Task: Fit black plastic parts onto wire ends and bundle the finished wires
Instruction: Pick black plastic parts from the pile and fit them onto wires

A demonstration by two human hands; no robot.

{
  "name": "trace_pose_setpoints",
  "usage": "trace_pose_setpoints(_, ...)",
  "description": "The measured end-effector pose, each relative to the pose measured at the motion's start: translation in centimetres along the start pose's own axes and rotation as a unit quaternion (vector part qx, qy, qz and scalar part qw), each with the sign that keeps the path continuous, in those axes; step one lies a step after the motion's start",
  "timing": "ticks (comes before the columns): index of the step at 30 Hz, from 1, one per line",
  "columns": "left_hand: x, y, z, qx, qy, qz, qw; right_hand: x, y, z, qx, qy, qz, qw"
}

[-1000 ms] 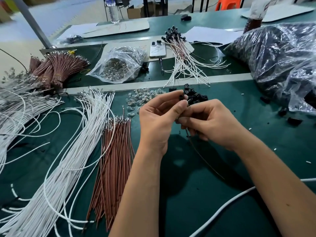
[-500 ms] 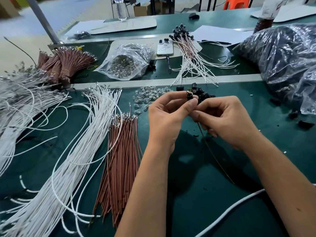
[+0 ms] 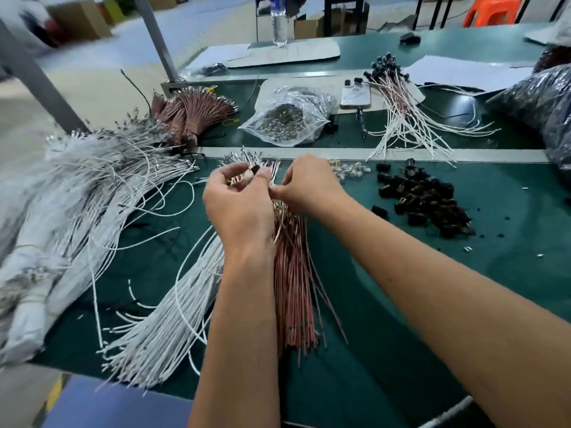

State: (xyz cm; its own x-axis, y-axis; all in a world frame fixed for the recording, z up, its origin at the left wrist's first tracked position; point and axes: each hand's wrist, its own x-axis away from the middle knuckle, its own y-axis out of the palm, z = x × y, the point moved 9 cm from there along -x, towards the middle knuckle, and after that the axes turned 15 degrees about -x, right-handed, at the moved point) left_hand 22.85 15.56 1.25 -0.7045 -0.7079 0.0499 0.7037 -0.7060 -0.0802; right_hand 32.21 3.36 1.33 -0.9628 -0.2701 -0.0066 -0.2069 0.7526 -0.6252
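Both hands hover over the far ends of the brown wire pile (image 3: 293,282) on the green table (image 3: 401,350). My left hand (image 3: 239,208) has its fingers curled around a small black plastic part (image 3: 255,170) held at its fingertips. My right hand (image 3: 309,186) pinches something at the wire tips, next to my left thumb; the pinched end is hidden by the fingers. A heap of loose black plastic parts (image 3: 423,199) lies to the right. White wires (image 3: 173,319) fan out to the left. Finished wires with black ends (image 3: 404,112) lie at the back.
A clear bag of metal terminals (image 3: 287,122) and a phone (image 3: 355,94) sit on the rear table. Loose terminals (image 3: 349,171) lie by the table's divider. Bundled brown wires (image 3: 188,112) rest at back left, a dark plastic bag (image 3: 543,109) at the far right.
The view has swung left. Both hands moved from beside the black parts heap to above the brown wire pile's ends. The dark wire that hung from them is gone from view.
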Motion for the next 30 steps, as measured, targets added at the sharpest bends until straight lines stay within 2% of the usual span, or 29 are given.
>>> trace_pose_setpoints(3, -0.8, -1.0, -0.1, -0.124, 0.012, -0.061, 0.990, -0.8, 0.0, -0.2, -0.023, 0.040, -0.001, 0.999)
trace_pose_setpoints(5, -0.7, -0.5, -0.5, -0.199, 0.011, -0.134, 0.971, -0.5, -1.5, -0.2, -0.170, 0.070, -0.003, 0.983)
trace_pose_setpoints(7, 0.1, 1.0, -0.6, -0.225, 0.014, -0.218, 0.950, 0.2, -4.2, -0.4, -0.381, 0.094, -0.005, 0.920)
trace_pose_setpoints(10, 2.9, 4.4, 0.7, -0.186, 0.043, -0.346, 0.918, 0.6, -10.1, -0.5, -0.536, 0.055, 0.035, 0.842)
trace_pose_setpoints(13, 6.3, 7.7, 2.0, -0.086, 0.038, -0.468, 0.879, 0.9, -15.4, 1.3, -0.551, 0.019, 0.109, 0.827)
trace_pose_setpoints(15, 8.3, 9.4, 2.4, -0.049, 0.027, -0.520, 0.852, 1.2, -17.9, 3.6, -0.555, 0.021, 0.142, 0.819)
trace_pose_setpoints(18, 11.1, 12.0, 1.8, -0.067, 0.016, -0.567, 0.821, 2.1, -20.2, 7.1, -0.593, 0.035, 0.181, 0.784)
trace_pose_setpoints(20, 12.2, 13.9, 1.2, -0.074, 0.004, -0.562, 0.824, 2.9, -21.4, 9.3, -0.593, 0.044, 0.215, 0.775)
trace_pose_setpoints(23, 12.0, 16.0, 0.2, -0.059, -0.034, -0.494, 0.867, 4.4, -21.5, 12.0, -0.554, 0.066, 0.226, 0.799)
trace_pose_setpoints(26, 11.4, 17.3, -1.3, -0.069, -0.057, -0.437, 0.895, 6.5, -19.0, 14.5, -0.439, 0.130, 0.196, 0.867)
trace_pose_setpoints(28, 10.7, 17.5, -2.2, -0.086, -0.050, -0.398, 0.912, 8.5, -18.2, 15.9, -0.362, 0.126, 0.214, 0.899)
trace_pose_setpoints(30, 9.7, 17.3, -2.9, -0.094, -0.040, -0.367, 0.925, 10.5, -19.0, 16.5, -0.256, 0.095, 0.266, 0.924)
